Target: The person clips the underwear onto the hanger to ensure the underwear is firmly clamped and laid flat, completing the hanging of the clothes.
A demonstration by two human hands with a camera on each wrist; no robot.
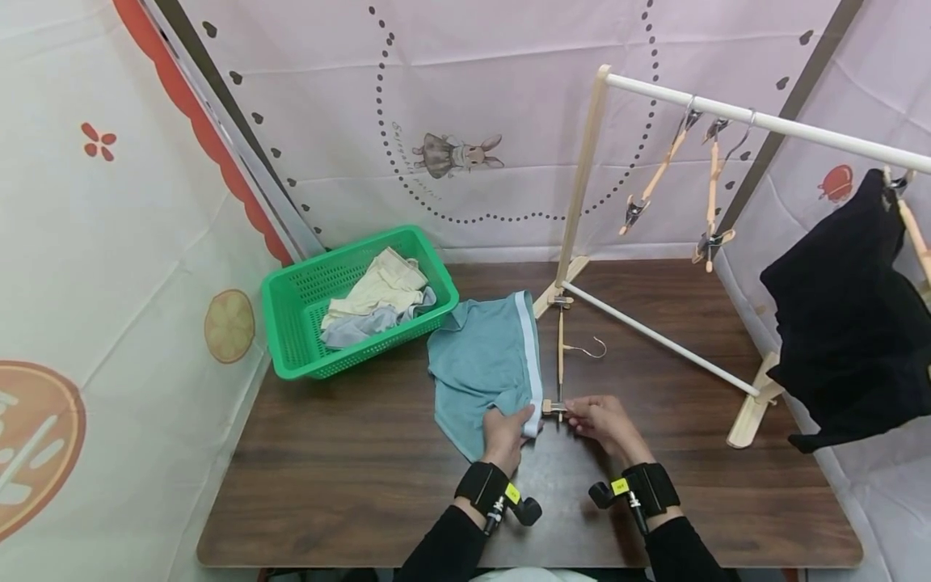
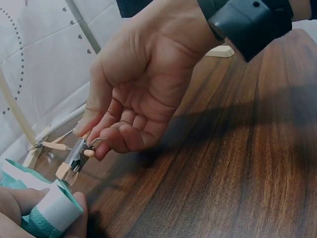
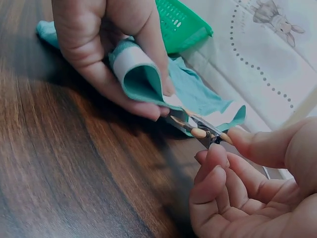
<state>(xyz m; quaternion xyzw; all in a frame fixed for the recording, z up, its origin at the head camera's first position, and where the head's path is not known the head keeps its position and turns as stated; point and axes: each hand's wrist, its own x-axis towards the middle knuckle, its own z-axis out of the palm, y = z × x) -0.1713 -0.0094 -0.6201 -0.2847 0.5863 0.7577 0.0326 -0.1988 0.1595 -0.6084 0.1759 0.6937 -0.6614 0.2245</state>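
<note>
Teal underpants (image 1: 483,356) with a white waistband (image 1: 531,347) lie on the table. My left hand (image 1: 503,436) pinches the waistband's near end between thumb and fingers; the fabric loops over there in the right wrist view. Beside it lies a wooden clip hanger (image 1: 561,352), its wire hook pointing right. With thumb and fingers my right hand (image 1: 602,420) squeezes the hanger's near metal clip (image 3: 210,135). The clip's wooden-tipped jaws are right at the waistband edge, overlapping it in the right wrist view. The hanger's far clip (image 1: 561,301) sits near the rack's foot.
A green basket (image 1: 291,356) with cream and grey-blue cloths stands at back left. On the right is a drying rack with a white rail (image 1: 764,121), two bare clip hangers (image 1: 658,170) and a hung black garment (image 1: 851,315). Its lower bar (image 1: 662,339) crosses behind the hanger.
</note>
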